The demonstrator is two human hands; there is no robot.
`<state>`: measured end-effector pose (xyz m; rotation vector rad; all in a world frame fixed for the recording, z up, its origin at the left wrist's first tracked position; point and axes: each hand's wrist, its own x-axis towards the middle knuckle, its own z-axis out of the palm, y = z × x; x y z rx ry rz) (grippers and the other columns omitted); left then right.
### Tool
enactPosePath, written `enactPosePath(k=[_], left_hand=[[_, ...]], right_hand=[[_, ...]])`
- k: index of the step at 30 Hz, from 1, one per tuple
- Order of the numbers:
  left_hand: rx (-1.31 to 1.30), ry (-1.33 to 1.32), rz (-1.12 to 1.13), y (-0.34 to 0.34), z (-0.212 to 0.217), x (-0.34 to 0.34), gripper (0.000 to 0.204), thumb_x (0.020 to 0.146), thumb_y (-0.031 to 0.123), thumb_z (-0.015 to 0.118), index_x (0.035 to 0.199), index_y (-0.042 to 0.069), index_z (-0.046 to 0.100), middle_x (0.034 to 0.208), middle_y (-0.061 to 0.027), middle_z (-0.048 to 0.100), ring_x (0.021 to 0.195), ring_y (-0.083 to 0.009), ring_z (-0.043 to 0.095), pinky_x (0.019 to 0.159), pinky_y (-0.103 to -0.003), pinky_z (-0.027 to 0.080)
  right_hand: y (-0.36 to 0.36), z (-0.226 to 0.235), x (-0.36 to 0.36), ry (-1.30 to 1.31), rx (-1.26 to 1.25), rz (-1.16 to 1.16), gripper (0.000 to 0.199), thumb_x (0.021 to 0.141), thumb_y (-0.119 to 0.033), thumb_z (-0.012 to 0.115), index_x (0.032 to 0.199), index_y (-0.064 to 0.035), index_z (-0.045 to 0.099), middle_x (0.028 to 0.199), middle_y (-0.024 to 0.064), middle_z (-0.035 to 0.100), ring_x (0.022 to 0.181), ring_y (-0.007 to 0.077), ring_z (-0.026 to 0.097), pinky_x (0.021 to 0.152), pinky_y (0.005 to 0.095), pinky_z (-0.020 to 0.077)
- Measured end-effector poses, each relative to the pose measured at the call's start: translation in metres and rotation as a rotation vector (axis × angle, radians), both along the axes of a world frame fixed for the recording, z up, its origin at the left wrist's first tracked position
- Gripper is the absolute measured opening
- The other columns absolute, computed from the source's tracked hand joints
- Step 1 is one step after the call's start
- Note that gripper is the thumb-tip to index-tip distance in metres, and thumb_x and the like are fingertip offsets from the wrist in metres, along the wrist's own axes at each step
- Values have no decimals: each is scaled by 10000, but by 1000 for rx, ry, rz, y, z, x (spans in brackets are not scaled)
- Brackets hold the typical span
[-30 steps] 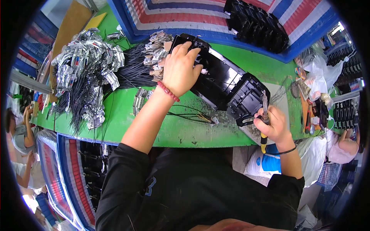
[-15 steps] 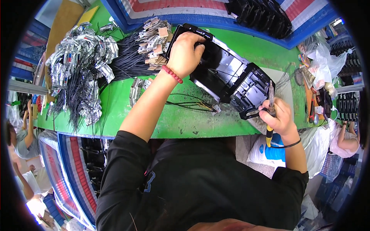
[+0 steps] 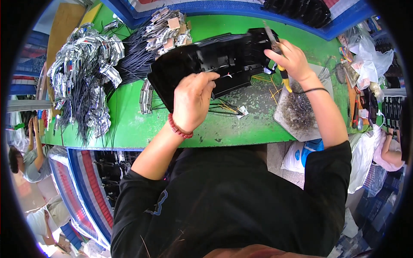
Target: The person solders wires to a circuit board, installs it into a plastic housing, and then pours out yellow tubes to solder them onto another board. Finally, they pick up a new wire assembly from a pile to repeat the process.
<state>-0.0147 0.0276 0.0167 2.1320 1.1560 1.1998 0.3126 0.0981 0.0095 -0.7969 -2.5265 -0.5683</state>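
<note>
A long black plastic housing (image 3: 228, 56) stands tilted over the green table, its hollow inside facing me. My left hand (image 3: 191, 96) reaches over its near side with thumb and forefinger pinched together. A small white bit, perhaps a wire end, shows just past the fingertips; what they pinch is too small to tell. My right hand (image 3: 292, 60) grips a soldering iron (image 3: 282, 74) with a yellow handle, its metal tip pointing up and away. The right fingers are also against the housing's right end. Beneath the iron lies a pale board (image 3: 282, 109) heaped with dark residue.
Silvery parts with black leads (image 3: 84, 73) are piled at left. Beside them are bundled cables with stacked connectors (image 3: 167, 30). Loose black wires (image 3: 226, 107) lie near the housing. A blue-rimmed crate (image 3: 215, 9) borders the back; plastic bags (image 3: 365, 69) and tools lie at right.
The housing has turned from a slant to nearly level across my view and tipped toward me. My left hand has left its far end for the near side. The iron has moved up and left.
</note>
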Motion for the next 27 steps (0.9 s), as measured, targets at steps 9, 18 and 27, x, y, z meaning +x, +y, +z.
enactPosePath(k=[9, 18, 27], left_hand=[[-203, 51, 50, -14, -46, 15, 77, 831, 59, 660, 902, 38, 681, 777, -95, 658, 667, -218, 633, 626, -299, 495], [-192, 165, 40, -12, -35, 21, 38, 815, 91, 660, 817, 55, 648, 751, -82, 630, 656, -229, 624, 601, -323, 489], [-149, 159, -71, -4, -34, 33, 35, 808, 75, 667, 822, 51, 647, 773, -101, 627, 697, -278, 625, 633, -347, 495]], right_hand=[[-20, 41, 20, -445, 25, 100, 347, 747, -115, 679, 1060, -227, 581, 1245, 71, 595, 1012, 260, 641, 770, 331, 568], [-31, 21, -67, 388, -197, -11, 406, 750, -55, 667, 1125, -206, 635, 1236, 53, 648, 715, 184, 682, 567, 267, 528], [54, -15, -79, 563, 479, 435, 308, 776, -84, 628, 1081, -115, 596, 935, 140, 665, 783, 301, 674, 629, 350, 554]])
